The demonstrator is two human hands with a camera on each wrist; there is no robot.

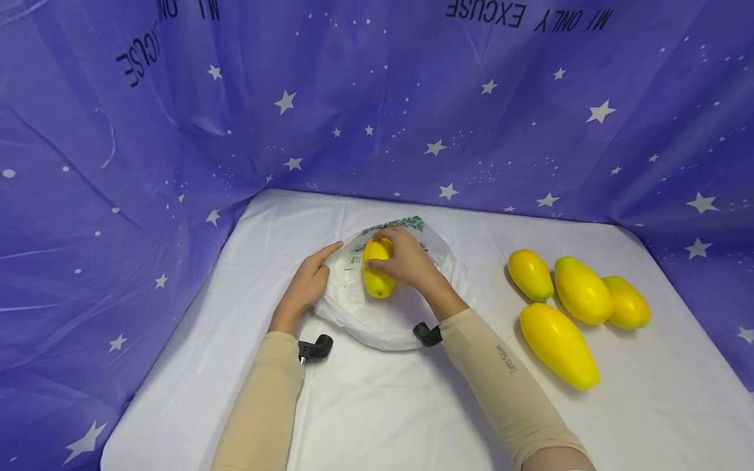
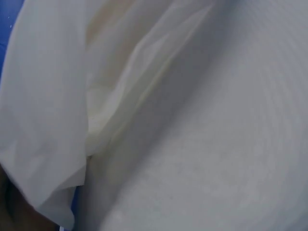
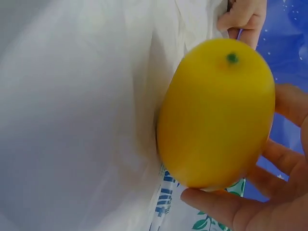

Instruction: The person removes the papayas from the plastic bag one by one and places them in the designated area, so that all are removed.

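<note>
Held over the open mouth of a white plastic bag (image 1: pixel 371 335) is a yellow mango (image 1: pixel 378 282), gripped by my right hand (image 1: pixel 408 259). In the right wrist view, the fingers wrap the side and end of the mango (image 3: pixel 216 120), with its small green stem spot showing. My left hand (image 1: pixel 309 282) pinches the bag's left rim between thumb and fingers. Folds of the bag (image 2: pixel 43 106) fill the left side of the left wrist view and mostly hide that hand. Green leaf print marks the bag's far side.
To the right on the white-covered table (image 1: pixel 365 412) lie several more mangoes: a small one (image 1: pixel 530 275), a larger one (image 1: pixel 582 291), one partly behind it (image 1: pixel 628 303), and a long one (image 1: pixel 559 345) nearer. A blue star-patterned curtain (image 1: pixel 377 98) encloses the back and sides.
</note>
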